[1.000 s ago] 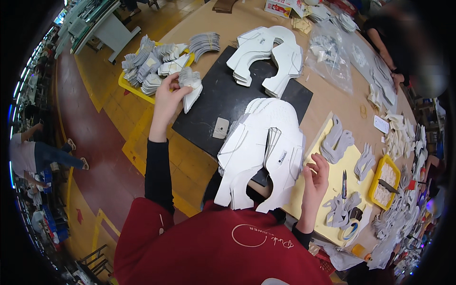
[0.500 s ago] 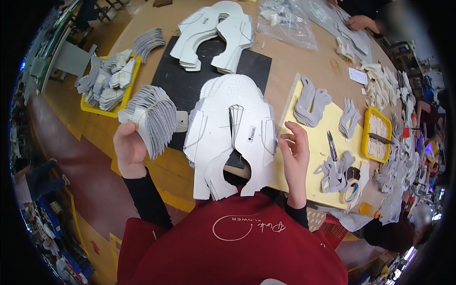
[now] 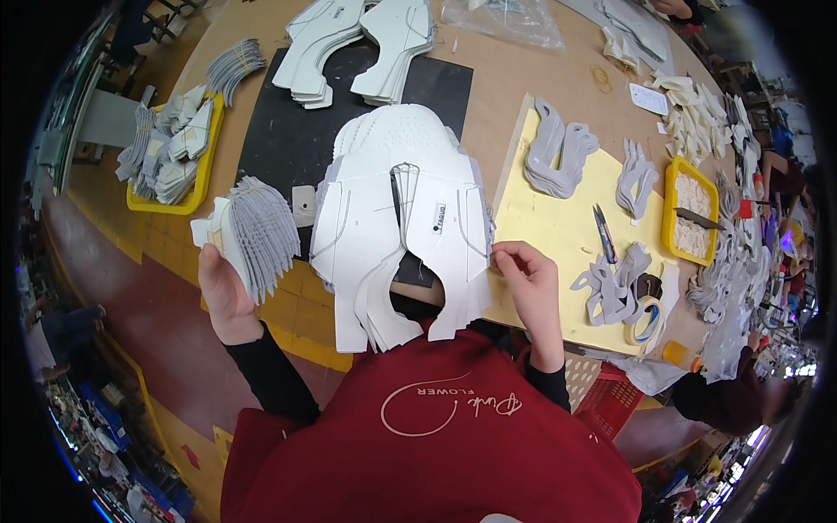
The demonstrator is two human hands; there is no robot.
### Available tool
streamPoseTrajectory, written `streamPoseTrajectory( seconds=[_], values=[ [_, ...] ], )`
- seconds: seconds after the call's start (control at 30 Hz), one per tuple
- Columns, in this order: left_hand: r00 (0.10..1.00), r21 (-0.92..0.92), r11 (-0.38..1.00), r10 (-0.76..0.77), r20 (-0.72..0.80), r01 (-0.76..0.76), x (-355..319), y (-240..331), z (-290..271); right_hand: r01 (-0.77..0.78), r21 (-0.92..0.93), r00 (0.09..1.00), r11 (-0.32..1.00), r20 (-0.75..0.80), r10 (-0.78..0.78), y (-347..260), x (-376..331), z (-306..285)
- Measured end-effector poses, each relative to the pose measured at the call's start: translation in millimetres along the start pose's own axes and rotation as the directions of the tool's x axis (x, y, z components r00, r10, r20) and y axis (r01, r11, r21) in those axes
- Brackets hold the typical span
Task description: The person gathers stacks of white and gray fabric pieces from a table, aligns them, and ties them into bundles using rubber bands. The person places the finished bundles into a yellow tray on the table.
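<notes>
A stack of white shoe uppers (image 3: 349,209) with perforated toes and stitched side lines lies in front of me, its open legs hanging towards my apron. My left hand (image 3: 228,296) is closed round the lower end of a fanned bundle of grey fabric shoe pieces (image 3: 261,235), left of the stack. At the stack's right edge, my right hand (image 3: 532,296) has thumb and forefinger pinched on the border of an upper; the exact contact is small. A second stack of white uppers (image 3: 392,52) lies farther back on a black mat (image 3: 445,87).
A yellow basket (image 3: 205,174) of bundled pieces stands left, beside another grey bundle (image 3: 234,70). On the yellow sheet (image 3: 523,209) at right are grey loops (image 3: 545,161), scissors (image 3: 604,234) and a tape roll (image 3: 643,321). Farther right is a yellow tray (image 3: 673,222). Another person's hand shows at the back.
My right hand has gone from spread fingers beside the uppers to a pinch at their right edge. My left hand keeps hold of the grey bundle. The whole view has shifted slightly.
</notes>
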State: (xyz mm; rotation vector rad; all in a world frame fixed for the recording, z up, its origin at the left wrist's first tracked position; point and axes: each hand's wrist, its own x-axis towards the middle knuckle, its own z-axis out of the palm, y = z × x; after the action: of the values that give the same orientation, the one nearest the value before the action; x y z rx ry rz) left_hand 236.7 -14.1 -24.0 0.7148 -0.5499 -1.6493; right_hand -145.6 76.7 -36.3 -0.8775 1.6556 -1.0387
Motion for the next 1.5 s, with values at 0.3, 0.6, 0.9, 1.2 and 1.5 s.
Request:
streamPoseTrajectory(
  seconds=[0.3,0.6,0.9,1.2,1.5],
  values=[
    [0.999,-0.017,0.999,-0.030,-0.031,0.029,-14.2,-6.1,-5.6,0.045,-0.134,0.998,0.990,0.050,-0.039,-12.7,-13.7,1.9],
    [0.981,0.193,0.964,-0.190,0.031,0.181,3.2,-39.3,81.5,-0.051,-0.123,0.999,0.991,0.009,0.052,-11.6,-12.2,4.2],
    [0.933,0.304,0.905,-0.343,0.109,0.298,18.4,-64.6,133.8,-0.021,-0.122,1.000,0.992,0.008,0.022,-7.0,-17.0,3.5],
    [0.947,0.387,0.891,-0.300,0.113,0.236,17.5,-79.0,127.4,0.012,-0.141,0.999,0.990,0.040,-0.007,-4.3,-10.4,4.7],
    [0.966,0.324,0.918,-0.255,0.038,0.230,18.2,-68.9,123.0,0.080,-0.206,0.997,0.975,0.029,-0.075,-9.8,-9.9,2.6]
  ],
)
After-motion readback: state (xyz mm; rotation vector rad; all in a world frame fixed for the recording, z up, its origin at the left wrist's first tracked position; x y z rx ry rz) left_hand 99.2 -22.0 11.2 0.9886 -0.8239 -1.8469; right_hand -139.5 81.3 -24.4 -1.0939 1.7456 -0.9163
